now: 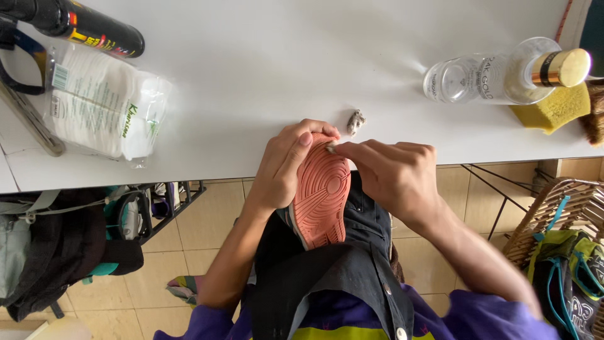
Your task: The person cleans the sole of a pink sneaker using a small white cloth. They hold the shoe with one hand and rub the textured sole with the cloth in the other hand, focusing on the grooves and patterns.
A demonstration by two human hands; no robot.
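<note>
my left hand grasping pink-soled shoe mid-frame, sole up, my right hand pinching small white wad against its toe, counter edge

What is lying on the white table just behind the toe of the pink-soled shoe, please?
A small crumpled grey wad lies on the white table behind the shoe. The left hand and right hand cover the toe, so anything under them is hidden.
</note>
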